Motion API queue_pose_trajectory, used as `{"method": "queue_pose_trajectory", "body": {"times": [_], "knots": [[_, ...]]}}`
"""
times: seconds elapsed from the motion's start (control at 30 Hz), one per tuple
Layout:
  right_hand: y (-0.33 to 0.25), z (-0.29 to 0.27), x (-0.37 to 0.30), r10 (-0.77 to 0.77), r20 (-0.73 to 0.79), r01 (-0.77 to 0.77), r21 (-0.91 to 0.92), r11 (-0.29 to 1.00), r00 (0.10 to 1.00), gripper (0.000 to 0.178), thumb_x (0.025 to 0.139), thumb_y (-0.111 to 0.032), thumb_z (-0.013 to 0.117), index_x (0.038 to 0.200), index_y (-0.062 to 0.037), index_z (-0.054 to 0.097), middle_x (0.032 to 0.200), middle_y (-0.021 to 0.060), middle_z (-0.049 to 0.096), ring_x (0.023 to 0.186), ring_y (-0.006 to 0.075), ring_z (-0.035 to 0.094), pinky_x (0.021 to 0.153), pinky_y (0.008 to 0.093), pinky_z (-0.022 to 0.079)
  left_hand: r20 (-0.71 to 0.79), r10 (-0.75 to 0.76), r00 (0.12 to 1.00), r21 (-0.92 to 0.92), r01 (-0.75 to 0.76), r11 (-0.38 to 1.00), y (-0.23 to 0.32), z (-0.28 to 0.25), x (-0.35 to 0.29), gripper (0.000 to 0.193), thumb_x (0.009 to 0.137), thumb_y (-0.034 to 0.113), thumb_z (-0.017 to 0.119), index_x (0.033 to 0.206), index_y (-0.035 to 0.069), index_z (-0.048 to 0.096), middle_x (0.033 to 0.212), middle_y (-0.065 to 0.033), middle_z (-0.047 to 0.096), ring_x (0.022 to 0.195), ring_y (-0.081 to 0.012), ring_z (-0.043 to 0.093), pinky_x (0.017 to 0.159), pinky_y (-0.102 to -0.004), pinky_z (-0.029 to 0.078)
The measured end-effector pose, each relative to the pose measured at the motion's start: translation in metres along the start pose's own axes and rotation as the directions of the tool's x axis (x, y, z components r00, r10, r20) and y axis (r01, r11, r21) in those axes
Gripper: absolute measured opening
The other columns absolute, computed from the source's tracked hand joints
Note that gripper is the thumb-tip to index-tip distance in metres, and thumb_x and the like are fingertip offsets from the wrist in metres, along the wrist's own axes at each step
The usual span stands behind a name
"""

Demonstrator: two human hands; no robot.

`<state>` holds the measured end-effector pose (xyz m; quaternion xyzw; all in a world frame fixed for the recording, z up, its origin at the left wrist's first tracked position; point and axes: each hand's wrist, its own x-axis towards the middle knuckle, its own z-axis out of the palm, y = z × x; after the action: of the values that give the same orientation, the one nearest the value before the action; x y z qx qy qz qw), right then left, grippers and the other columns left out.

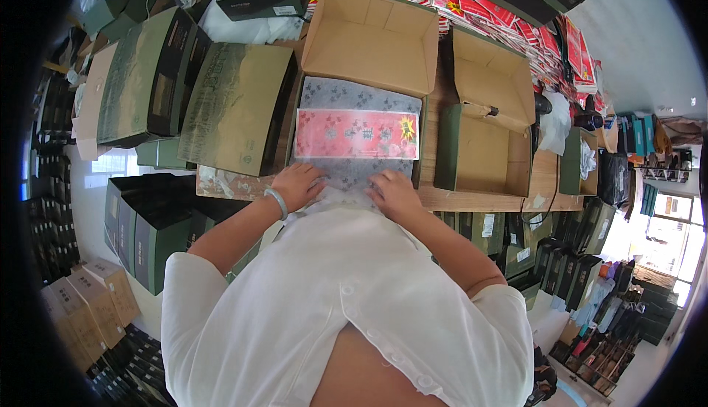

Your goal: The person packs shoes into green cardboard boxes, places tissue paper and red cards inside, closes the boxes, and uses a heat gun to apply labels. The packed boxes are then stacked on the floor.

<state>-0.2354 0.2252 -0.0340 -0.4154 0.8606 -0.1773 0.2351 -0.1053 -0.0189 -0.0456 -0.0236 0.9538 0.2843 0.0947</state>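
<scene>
Directly before me stands an open shoe box [369, 42], its brown lid raised at the back. Patterned grey tissue paper [354, 97] fills it. Through the thin sheet shows a red printed packet [358, 134] with a yellow starburst, lying flat across the box. My left hand [297, 186], with a bracelet at its wrist, has bent fingers gripping the tissue at the box's near left corner. At the near right corner, my right hand [396, 195] pinches the same near edge with curled fingers. Whatever lies deeper in the box is hidden.
Right of it stands another open shoe box [490, 141] with a bare brown inside. Closed green boxes [240, 105] stand on the left. Many red packets [509, 35] are heaped at the back of the wooden table [472, 202]. More boxes [151, 234] sit below at the left.
</scene>
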Motion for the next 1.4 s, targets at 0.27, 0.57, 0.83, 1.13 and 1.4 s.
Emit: {"method": "queue_pose_trajectory", "body": {"times": [0.27, 0.57, 0.83, 1.13, 1.4], "knots": [[0.000, -0.001, 0.018, 0.066, 0.248, -0.051, -0.067, 0.996, 0.967, 0.051, 0.088, -0.052, 0.053, 0.104, -0.0048, 0.065, 0.103, 0.0164, 0.060, 0.099, 0.0364, 0.058, 0.083, 0.0468, 0.047, 0.379, -0.096, 0.920, 0.138, 0.047, 0.989, 0.000, -0.027, 0.021, 0.061, 0.089, 0.061, 0.043, 0.116, 0.010, 0.062, 0.109, -0.0139, 0.063, 0.102, -0.0340, 0.059, 0.088, -0.0428, 0.046], [0.012, -0.010, 0.026, 0.155, 0.475, -0.209, 0.063, 0.976, 0.866, 0.066, 0.087, -0.063, 0.045, 0.109, -0.0035, 0.063, 0.108, 0.0191, 0.063, 0.102, 0.0375, 0.059, 0.086, 0.0457, 0.047, 0.468, -0.133, 0.874, 0.157, 0.067, 0.985, -0.008, -0.019, 0.026, 0.066, 0.085, 0.064, 0.047, 0.110, 0.006, 0.065, 0.105, -0.0173, 0.064, 0.098, -0.0346, 0.060, 0.088, -0.0414, 0.047], [0.031, -0.010, 0.006, 0.245, 0.354, -0.246, -0.043, 0.968, 0.903, 0.072, 0.086, -0.066, 0.044, 0.110, -0.0009, 0.063, 0.102, 0.0200, 0.065, 0.098, 0.0369, 0.061, 0.086, 0.0457, 0.047, 0.383, -0.153, 0.911, 0.356, 0.007, 0.934, -0.008, -0.022, 0.011, 0.064, 0.084, 0.064, 0.048, 0.106, 0.007, 0.066, 0.105, -0.0170, 0.065, 0.105, -0.0297, 0.060, 0.107, -0.0455, 0.030], [0.013, -0.031, 0.030, 0.325, 0.571, -0.324, -0.107, 0.940, 0.754, 0.076, 0.090, -0.066, 0.034, 0.108, 0.0013, 0.064, 0.111, 0.0229, 0.063, 0.104, 0.0373, 0.059, 0.088, 0.0454, 0.046, 0.502, -0.264, 0.823, 0.465, 0.000, 0.885, -0.015, -0.019, 0.030, 0.055, 0.085, 0.058, 0.049, 0.098, 0.009, 0.069, 0.092, -0.0136, 0.068, 0.099, -0.0291, 0.063, 0.110, -0.0617, -0.009], [0.049, -0.028, 0.035, 0.187, 0.604, -0.207, -0.037, 0.978, 0.775, 0.079, 0.089, -0.068, 0.035, 0.099, 0.0028, 0.067, 0.096, 0.0223, 0.066, 0.090, 0.0357, 0.064, 0.079, 0.0437, 0.050, 0.417, -0.265, 0.869, 0.396, 0.088, 0.914, -0.014, -0.006, 0.019, 0.046, 0.087, 0.051, 0.051, 0.098, 0.009, 0.067, 0.095, -0.0120, 0.068, 0.101, -0.0277, 0.062, 0.109, -0.0630, -0.007]]}}
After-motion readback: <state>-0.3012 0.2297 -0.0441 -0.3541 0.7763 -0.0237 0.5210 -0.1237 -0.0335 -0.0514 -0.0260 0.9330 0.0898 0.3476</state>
